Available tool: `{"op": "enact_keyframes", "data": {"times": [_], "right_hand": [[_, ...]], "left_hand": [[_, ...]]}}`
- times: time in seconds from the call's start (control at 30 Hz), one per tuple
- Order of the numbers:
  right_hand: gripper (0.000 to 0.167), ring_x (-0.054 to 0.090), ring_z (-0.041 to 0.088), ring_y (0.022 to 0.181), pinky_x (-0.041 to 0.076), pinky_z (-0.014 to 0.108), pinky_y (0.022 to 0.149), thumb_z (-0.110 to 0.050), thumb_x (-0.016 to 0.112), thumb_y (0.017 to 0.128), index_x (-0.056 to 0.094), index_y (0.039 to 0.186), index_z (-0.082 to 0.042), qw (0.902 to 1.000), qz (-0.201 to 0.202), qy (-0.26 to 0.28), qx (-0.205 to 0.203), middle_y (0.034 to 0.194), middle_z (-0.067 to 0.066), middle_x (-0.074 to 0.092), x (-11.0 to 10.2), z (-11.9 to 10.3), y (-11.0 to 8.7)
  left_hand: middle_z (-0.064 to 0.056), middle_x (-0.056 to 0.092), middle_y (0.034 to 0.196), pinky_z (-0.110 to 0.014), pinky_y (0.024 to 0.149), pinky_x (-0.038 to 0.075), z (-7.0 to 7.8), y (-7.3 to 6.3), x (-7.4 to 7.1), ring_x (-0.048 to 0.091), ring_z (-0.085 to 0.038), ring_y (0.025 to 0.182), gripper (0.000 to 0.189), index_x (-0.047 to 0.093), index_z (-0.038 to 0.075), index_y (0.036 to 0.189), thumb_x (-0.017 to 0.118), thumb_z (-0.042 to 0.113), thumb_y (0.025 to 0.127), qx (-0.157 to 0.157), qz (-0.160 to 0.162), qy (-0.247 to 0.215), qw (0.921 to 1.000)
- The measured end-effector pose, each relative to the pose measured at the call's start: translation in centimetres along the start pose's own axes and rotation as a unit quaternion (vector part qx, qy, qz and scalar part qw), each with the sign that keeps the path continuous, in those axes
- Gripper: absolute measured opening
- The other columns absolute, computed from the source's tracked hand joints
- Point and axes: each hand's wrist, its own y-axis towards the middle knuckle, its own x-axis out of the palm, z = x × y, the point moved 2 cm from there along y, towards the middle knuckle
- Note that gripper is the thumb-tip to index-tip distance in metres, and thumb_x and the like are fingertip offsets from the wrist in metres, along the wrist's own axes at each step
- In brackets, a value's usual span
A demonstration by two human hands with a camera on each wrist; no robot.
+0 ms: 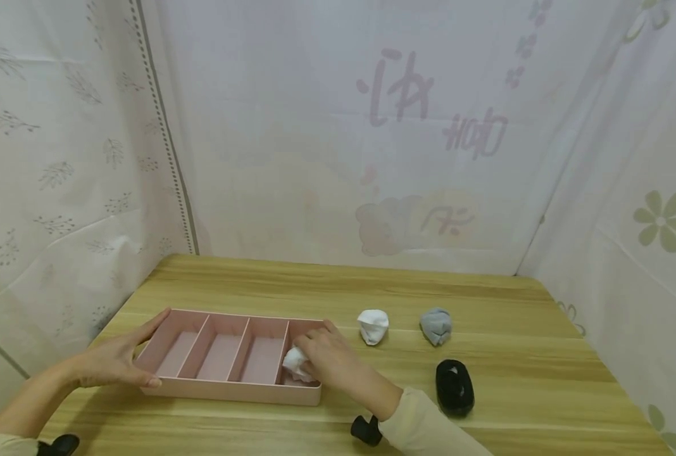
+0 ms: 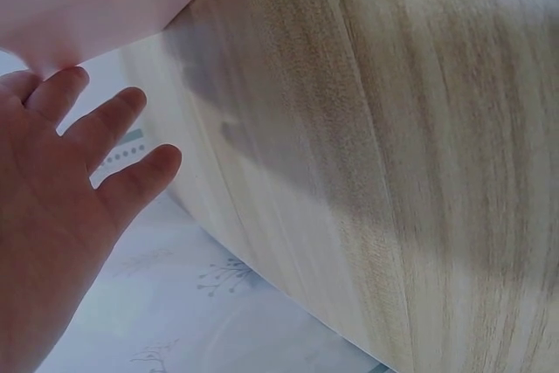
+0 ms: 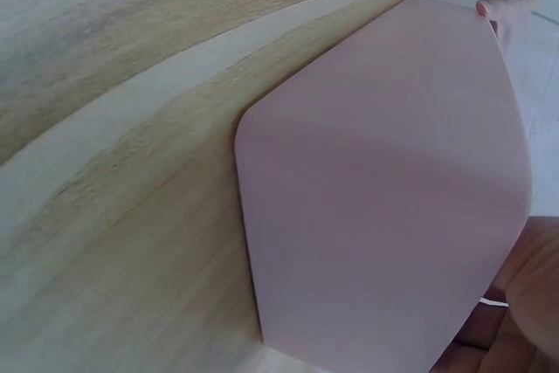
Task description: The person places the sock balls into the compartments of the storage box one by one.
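Note:
A pink storage box (image 1: 230,389) with several compartments lies on the wooden table. My left hand (image 1: 107,360) spans its left end, thumb on the front wall and fingers toward the back corner; the left wrist view shows the fingers (image 2: 113,128) spread and nearly straight. My right hand (image 1: 335,361) reaches into the rightmost compartment and pinches what looks like a balled-up white sock (image 1: 297,364), its fingertips partly hidden. In the right wrist view, this hand (image 3: 515,303) is at the rim of the box (image 3: 367,189). The other compartments hold nothing.
Right of the box lie another white bundle (image 1: 373,326), a grey bundle (image 1: 436,326) and a black bundle (image 1: 454,387), likely balled-up socks. Patterned curtains (image 1: 326,139) hang behind and beside the table (image 1: 514,354). A black wrist mount (image 1: 366,430) shows by the right sleeve.

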Motion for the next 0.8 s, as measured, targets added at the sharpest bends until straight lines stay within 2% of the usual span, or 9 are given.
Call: {"op": "enact_keyframes", "data": {"times": [0.17,0.33,0.4,0.53,0.63,0.8], "right_hand": [[0.038,0.057,0.015,0.112,0.034,0.046,0.105,-0.03,0.071,0.083,0.063,0.116,-0.013,0.9986,0.017,0.049,-0.008,0.114,0.0,0.066,0.3,0.5,-0.3],[0.041,0.057,0.02,0.111,0.038,0.048,0.102,-0.028,0.071,0.083,0.061,0.117,-0.007,0.9921,0.075,0.096,-0.029,0.116,0.006,0.064,-0.3,1.6,-1.7],[0.042,0.058,0.023,0.109,0.041,0.046,0.099,-0.026,0.072,0.082,0.06,0.116,-0.005,0.9874,0.106,0.113,-0.032,0.115,0.009,0.064,-0.7,2.4,-2.7],[0.047,0.057,0.026,0.11,0.047,0.041,0.092,-0.022,0.072,0.081,0.057,0.121,-0.003,0.9772,0.138,0.161,-0.014,0.12,0.012,0.061,-1.6,5.0,-5.5],[0.052,0.055,0.027,0.113,0.048,0.041,0.089,-0.019,0.072,0.082,0.053,0.127,-0.001,0.9706,0.133,0.199,0.019,0.125,0.012,0.058,-2.0,7.5,-8.4],[0.066,0.053,0.036,0.113,0.049,0.048,0.084,-0.019,0.078,0.076,0.049,0.131,0.002,0.964,0.135,0.218,0.07,0.128,0.019,0.055,-2.1,11.4,-13.6]], "left_hand": [[-0.036,0.037,0.138,-0.021,0.075,0.044,0.0,-0.1,-0.1,0.044,0.005,0.105,0.113,0.002,0.015,0.153,0.08,0.023,0.071,-0.004,-0.001,0.0,1.0],[-0.034,0.034,0.141,-0.021,0.075,0.045,0.0,0.0,-0.1,0.043,0.005,0.107,0.112,0.002,0.016,0.153,0.079,0.022,0.072,-0.005,-0.004,-0.003,1.0],[-0.034,0.034,0.142,-0.021,0.075,0.045,0.0,0.0,0.0,0.043,0.005,0.108,0.112,0.002,0.017,0.153,0.079,0.022,0.072,-0.005,-0.005,-0.006,1.0],[-0.034,0.035,0.141,-0.022,0.076,0.045,-0.1,0.0,0.2,0.043,0.005,0.11,0.112,0.003,0.017,0.153,0.079,0.023,0.071,-0.005,0.0,-0.001,1.0],[-0.033,0.035,0.142,-0.023,0.077,0.045,-0.3,0.0,0.3,0.041,0.007,0.111,0.112,0.003,0.017,0.153,0.079,0.023,0.071,-0.003,0.004,-0.002,1.0],[-0.033,0.027,0.145,-0.021,0.08,0.044,-0.6,-0.1,0.3,0.028,0.016,0.115,0.109,0.002,0.019,0.153,0.077,0.018,0.074,0.0,-0.004,-0.039,0.9992]]}}
